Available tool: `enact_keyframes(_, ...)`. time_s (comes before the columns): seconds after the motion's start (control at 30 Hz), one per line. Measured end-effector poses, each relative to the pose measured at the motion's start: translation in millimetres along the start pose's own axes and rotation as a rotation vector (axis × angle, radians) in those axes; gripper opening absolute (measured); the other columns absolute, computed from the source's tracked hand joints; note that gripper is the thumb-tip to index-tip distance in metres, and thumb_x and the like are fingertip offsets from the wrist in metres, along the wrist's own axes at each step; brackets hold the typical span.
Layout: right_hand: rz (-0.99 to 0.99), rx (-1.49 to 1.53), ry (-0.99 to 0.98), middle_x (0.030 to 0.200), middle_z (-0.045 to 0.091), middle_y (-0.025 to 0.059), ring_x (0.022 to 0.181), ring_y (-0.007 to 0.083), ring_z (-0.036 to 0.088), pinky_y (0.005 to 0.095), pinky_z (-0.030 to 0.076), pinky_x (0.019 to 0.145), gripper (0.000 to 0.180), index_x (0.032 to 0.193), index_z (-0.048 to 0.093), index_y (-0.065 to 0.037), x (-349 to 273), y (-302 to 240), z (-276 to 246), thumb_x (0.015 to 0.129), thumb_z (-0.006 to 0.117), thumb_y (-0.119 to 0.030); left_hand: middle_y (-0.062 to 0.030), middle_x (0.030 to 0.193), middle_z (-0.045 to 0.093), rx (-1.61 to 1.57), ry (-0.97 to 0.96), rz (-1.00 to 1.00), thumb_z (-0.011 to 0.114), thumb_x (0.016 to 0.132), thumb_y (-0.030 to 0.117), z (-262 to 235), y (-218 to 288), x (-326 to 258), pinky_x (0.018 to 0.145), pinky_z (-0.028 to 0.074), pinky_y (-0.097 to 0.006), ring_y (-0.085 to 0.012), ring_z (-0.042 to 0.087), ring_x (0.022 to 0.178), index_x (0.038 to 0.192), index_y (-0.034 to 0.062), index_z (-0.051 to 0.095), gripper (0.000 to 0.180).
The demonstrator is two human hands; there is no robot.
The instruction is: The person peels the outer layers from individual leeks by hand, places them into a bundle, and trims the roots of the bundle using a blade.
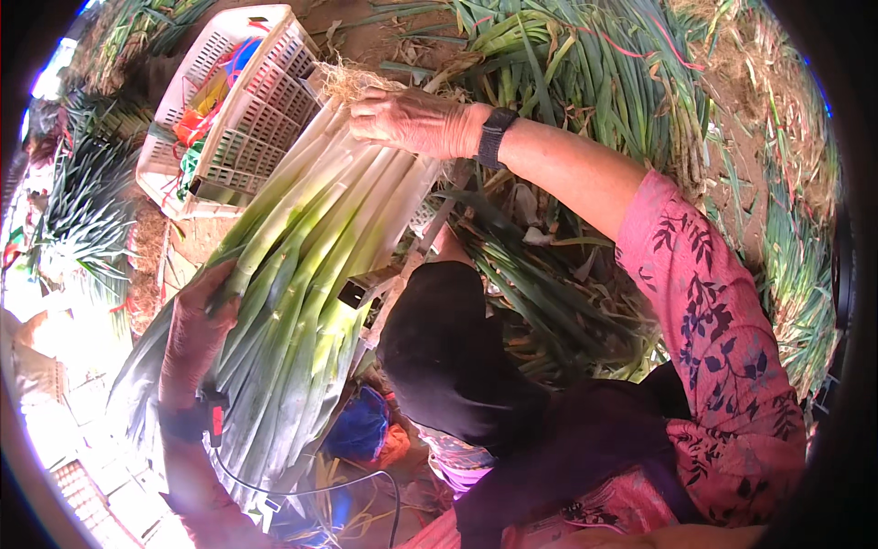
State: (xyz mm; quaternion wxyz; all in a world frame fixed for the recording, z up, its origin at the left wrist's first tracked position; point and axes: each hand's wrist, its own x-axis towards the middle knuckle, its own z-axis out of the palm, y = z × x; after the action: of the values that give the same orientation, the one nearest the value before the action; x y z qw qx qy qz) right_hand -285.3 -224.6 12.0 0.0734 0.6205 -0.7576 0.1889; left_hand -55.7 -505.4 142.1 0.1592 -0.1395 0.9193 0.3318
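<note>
A thick bundle of leeks (306, 242) lies slantwise in front of me, white root ends toward the back and green leaves toward the lower left. My right hand (412, 121) is closed over the white stalks, just below their tangled roots (352, 82). Lower down, my left hand (199, 325) wraps round the bundle's left side where the leaves turn green; its fingertips are partly hidden among them. Under the bundle, part of a stand with a metal bracket (364, 288) shows beside my knee.
A white plastic crate (261, 114) with colourful ties stands at the back left. More leeks are piled at the back (594, 73), the far left (87, 192) and right (796, 284). Loose leaves (540, 284) lie right of my knee. A blue bag (359, 425) and a cable (338, 485) are below.
</note>
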Motion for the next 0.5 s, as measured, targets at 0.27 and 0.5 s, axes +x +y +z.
enact_keyframes(0.27,0.03,0.173,0.036,0.114,0.055,0.0116,0.099,0.0312,0.06,0.0389,0.052,0.083,0.025,0.105,0.056,-0.003,5,-3,-5,0.082,0.063,-0.01,-0.0063,0.111,0.064,0.036,-0.069,0.01,0.055,0.084,-0.001,-4,-8,2,0.088,0.045,-0.025,-0.0108,0.058,0.099,0.128,-0.004,0.053,0.044)
enact_keyframes(0.5,0.106,-0.002,-0.177,0.113,0.056,0.0161,0.1,0.0332,0.06,0.0412,0.049,0.089,0.035,0.121,0.051,-0.002,-1,-10,-4,0.093,0.049,-0.023,-0.0041,0.099,0.066,-0.1,-0.031,-0.014,0.056,0.079,-0.004,-7,-19,5,0.067,0.044,-0.022,-0.0063,0.05,0.072,0.126,0.0034,0.058,0.048)
